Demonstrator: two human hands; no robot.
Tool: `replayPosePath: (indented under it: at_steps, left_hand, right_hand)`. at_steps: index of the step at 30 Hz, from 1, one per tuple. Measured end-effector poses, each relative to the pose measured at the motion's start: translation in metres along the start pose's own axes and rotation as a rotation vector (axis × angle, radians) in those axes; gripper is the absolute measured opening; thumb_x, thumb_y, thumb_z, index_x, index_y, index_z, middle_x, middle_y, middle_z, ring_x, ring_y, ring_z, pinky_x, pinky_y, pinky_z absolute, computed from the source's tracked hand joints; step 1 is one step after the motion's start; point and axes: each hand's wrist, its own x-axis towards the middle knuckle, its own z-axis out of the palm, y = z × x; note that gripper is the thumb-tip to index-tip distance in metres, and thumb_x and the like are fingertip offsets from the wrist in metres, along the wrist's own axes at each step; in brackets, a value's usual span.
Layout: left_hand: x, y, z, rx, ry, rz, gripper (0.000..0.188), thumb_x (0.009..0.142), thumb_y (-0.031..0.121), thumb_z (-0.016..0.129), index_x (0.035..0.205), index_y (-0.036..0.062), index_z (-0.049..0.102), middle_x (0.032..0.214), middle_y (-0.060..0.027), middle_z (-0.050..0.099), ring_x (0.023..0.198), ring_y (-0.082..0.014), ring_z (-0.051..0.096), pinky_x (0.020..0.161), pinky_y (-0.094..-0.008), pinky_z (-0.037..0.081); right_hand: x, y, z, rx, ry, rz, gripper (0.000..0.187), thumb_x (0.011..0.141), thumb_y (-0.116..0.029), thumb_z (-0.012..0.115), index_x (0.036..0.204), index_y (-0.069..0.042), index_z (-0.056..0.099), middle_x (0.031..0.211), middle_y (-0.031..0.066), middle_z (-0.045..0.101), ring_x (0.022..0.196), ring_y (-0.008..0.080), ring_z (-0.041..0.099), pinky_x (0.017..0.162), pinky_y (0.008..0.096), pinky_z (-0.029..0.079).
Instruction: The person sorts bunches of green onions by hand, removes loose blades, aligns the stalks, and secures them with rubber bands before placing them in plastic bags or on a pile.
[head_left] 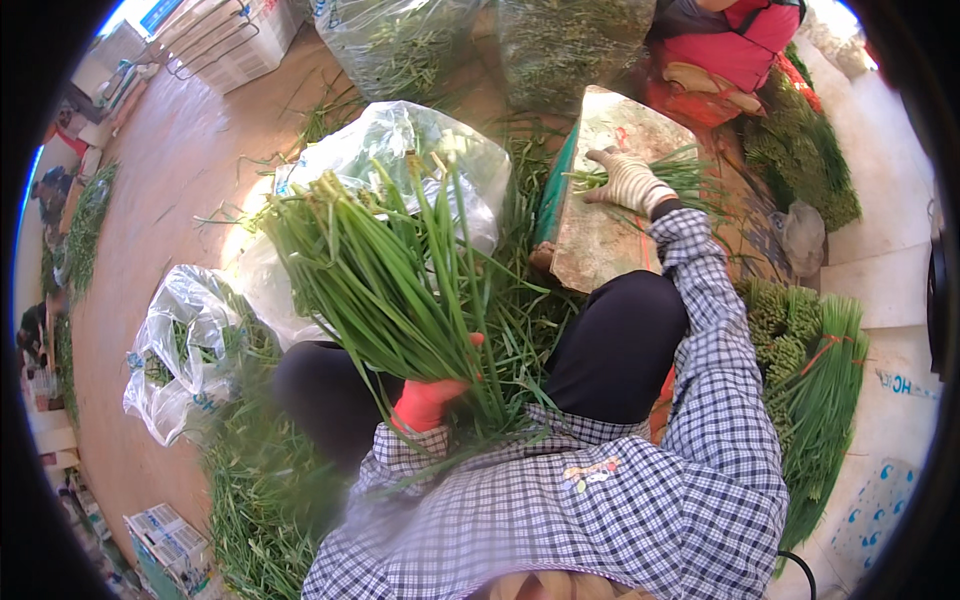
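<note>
My left hand (432,402), in a red glove, is closed round a thick bunch of long green chives (360,280), cut ends pointing up and away. Some stalks hang loose beside the bunch. At the right, my right hand (632,182), in a pale striped glove, lies over a worn, tilted board (600,245). Its thumb and fingers are apart. A few loose green stalks (685,165) lie on the board beside and partly under that hand. How firmly it touches them is hidden.
Clear plastic bags (425,135) stand in front, with another bag (185,350) at the left. Loose greens (260,510) cover the floor by my left leg. Tied green bundles (825,390) lie at the right. A person in red (725,50) sits at the far right.
</note>
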Motion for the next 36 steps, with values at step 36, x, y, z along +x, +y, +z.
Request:
replayPosePath:
  at_steps: [36]
  left_hand:
    - [0.016,-0.023,-0.013,-0.181,0.042,-0.006,0.041,0.086,0.042,0.058,0.107,0.0077,0.064,0.103,-0.0097,0.065,0.076,-0.0249,0.058,0.065,-0.0495,0.047]
  right_hand:
    - [-0.035,-0.231,-0.073,0.86,0.158,-0.224,0.039,0.084,-0.018,0.067,0.118,-0.001,0.061,0.095,0.011,0.068,0.084,0.02,0.065,0.075,0.03,0.054]
